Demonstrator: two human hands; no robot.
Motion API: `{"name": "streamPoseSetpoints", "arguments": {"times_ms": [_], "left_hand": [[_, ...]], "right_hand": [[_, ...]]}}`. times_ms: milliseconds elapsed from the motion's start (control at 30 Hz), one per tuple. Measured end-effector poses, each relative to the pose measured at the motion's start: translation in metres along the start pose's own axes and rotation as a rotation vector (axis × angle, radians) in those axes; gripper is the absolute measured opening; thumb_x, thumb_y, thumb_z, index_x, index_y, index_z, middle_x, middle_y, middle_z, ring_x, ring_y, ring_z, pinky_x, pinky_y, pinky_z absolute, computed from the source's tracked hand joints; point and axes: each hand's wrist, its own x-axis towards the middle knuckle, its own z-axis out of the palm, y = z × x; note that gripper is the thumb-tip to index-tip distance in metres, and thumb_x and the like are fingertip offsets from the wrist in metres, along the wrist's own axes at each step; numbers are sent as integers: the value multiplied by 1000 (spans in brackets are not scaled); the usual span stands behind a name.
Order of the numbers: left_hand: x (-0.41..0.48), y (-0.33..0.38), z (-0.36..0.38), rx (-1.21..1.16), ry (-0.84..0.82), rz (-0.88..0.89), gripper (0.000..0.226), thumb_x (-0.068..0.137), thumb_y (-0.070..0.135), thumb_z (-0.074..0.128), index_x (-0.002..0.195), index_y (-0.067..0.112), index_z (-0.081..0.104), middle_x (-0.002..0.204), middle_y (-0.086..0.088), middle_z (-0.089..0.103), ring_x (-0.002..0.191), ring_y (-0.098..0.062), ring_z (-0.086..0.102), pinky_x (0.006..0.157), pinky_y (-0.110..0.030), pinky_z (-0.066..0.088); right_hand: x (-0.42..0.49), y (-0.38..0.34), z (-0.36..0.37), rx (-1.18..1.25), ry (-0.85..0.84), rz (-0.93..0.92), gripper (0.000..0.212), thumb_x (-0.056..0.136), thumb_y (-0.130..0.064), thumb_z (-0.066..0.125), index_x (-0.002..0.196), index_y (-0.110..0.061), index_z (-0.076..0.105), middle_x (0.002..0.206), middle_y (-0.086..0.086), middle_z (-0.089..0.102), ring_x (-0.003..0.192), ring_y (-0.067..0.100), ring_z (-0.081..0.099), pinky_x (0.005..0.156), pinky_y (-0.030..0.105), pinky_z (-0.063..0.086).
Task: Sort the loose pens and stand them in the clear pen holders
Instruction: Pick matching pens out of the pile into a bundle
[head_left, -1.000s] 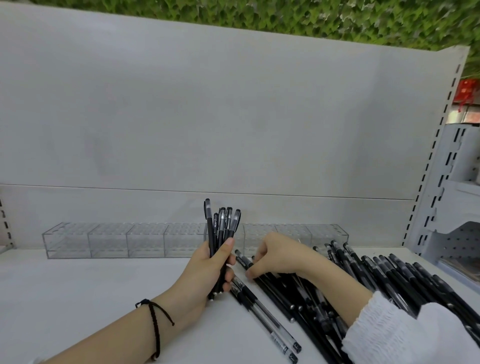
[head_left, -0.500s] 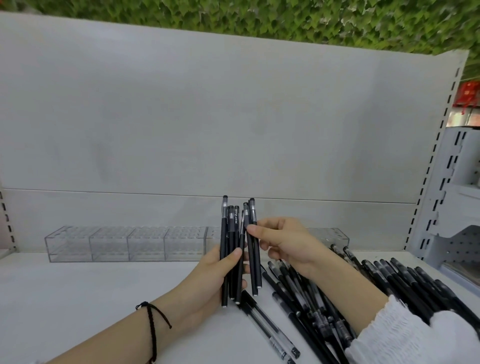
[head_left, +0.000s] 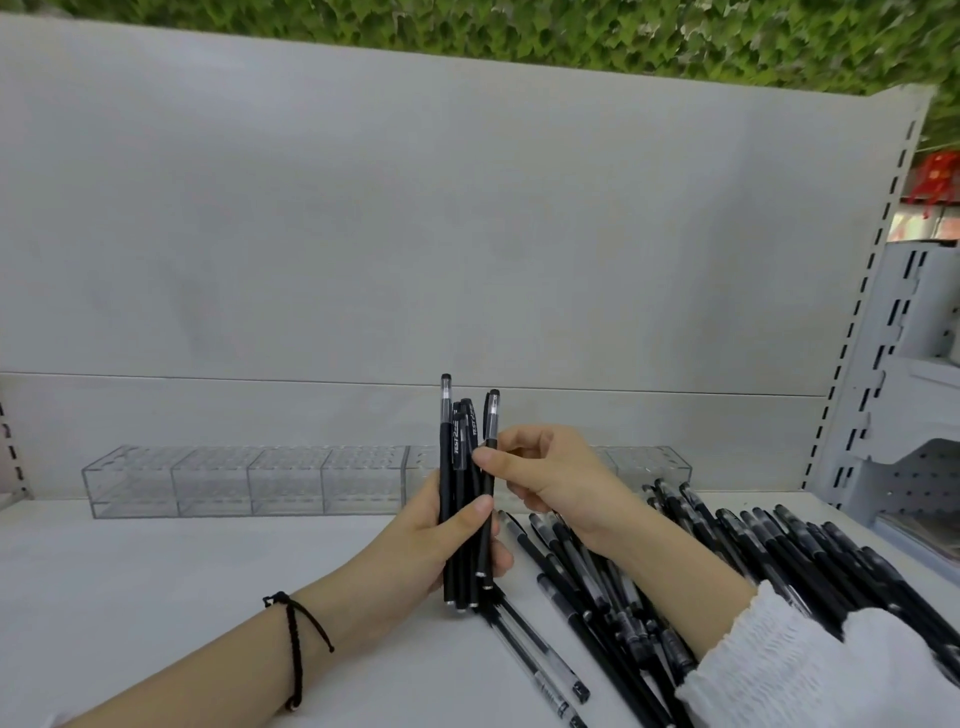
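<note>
Left hand (head_left: 441, 545): curled round a bundle of black pens (head_left: 460, 499), with the thumb laid across the front of the barrels and the fingers wrapped behind them
Bundle of black pens: held upright above the shelf surface (head_left: 156, 597), capped ends uppermost, lower tips just clear of the surface; white lettering is seen on one barrel
Right hand (head_left: 545, 473): fingers bent, thumb tip pressed against the rightmost pen (head_left: 490, 441) of the bundle, which is pinched just below its cap
Rightmost pen: stood upright beside the others, touched by both hands
Clear pen holders (head_left: 234, 478): set in a row at the back of the shelf surface against the back panel (head_left: 415, 234); the middle of the row is hidden behind the hands
Loose pens (head_left: 779, 561): heaped flat on the right side of the shelf surface, partly under the right forearm
Clear-barrelled pens (head_left: 540, 660): two laid side by side just below the bundle, at the left edge of the heap
Bracelet (head_left: 298, 649): a black cord worn on the left wrist
Sleeve (head_left: 805, 670): white, textured, worn on the right forearm
Foliage (head_left: 519, 26): green leaves seen above the back panel
</note>
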Motion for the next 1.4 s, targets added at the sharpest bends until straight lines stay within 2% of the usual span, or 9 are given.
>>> {"name": "streamPoseSetpoints", "arguments": {"times_ms": [133, 267, 400, 467, 567, 767, 933, 1233, 1400], "left_hand": [[2, -1, 0, 15, -58, 29, 40, 89, 29, 55, 127, 21, 44, 81, -4, 63, 59, -17, 55, 58, -30, 45], [3, -4, 2, -2, -39, 89, 19, 92, 27, 59, 104, 17, 48, 70, 0, 53, 55, -14, 49, 55, -26, 42], [4, -4, -2, 69, 36, 110, 20, 85, 28, 58, 97, 13, 50, 68, -1, 57, 57, -16, 53, 64, -33, 46], [5, -4, -5, 109, 61, 98, 21, 85, 28, 58, 93, 10, 51, 66, -3, 59, 58, -18, 55, 66, -37, 46], [5, -4, -6, 75, 103, 95, 10, 93, 16, 54, 91, 8, 49, 65, 0, 59, 56, -17, 53, 59, -29, 49], [4, -5, -7, 99, 122, 56, 10, 97, 17, 54, 90, 11, 51, 70, -6, 58, 58, -19, 54, 67, -38, 44], [4, -4, -6, 45, 147, 51, 6, 97, 13, 53, 94, 10, 49, 72, 0, 61, 58, -17, 53, 60, -31, 49], [4, -3, -3, 26, 154, 34, 5, 97, 11, 53, 95, 8, 49, 70, 0, 61, 57, -15, 54, 55, -26, 49], [4, -2, -5, 22, 159, 14, 6, 96, 13, 55, 96, 8, 50, 71, 0, 63, 58, -16, 55, 56, -26, 49]], "right_hand": [[1, -1, -5, -71, -10, -96, 19, 83, -19, 75, 73, -13, 60, 54, -9, 50, 43, 0, 40, 44, 11, 32], [6, 4, -11, -313, -37, -176, 27, 83, -38, 73, 69, -18, 61, 60, -12, 54, 50, -1, 43, 51, 14, 35], [7, 4, -23, -574, -89, -51, 47, 80, -60, 63, 76, -14, 69, 68, 2, 67, 50, 2, 48, 53, 20, 40], [8, 8, -31, -751, -72, -14, 46, 79, -59, 67, 73, -13, 69, 64, 1, 65, 52, 6, 49, 54, 22, 41], [11, 18, -38, -1003, -36, 42, 37, 79, -51, 71, 77, -14, 70, 72, -3, 67, 67, 13, 60, 64, 31, 50], [10, 18, -37, -1151, -32, 141, 49, 72, -63, 71, 82, -15, 71, 81, -3, 68, 78, 14, 63, 66, 29, 47], [8, 16, -25, -1327, -48, 213, 69, 65, -76, 67, 95, -13, 71, 91, -1, 72, 86, 17, 67, 65, 27, 44], [12, 15, -14, -1249, -113, 294, 32, 67, -46, 72, 75, -17, 63, 68, -4, 55, 68, 18, 55, 61, 26, 39], [12, 15, -16, -1170, -115, 309, 23, 68, -39, 71, 75, -19, 64, 66, -4, 50, 66, 18, 50, 63, 27, 38]]}}
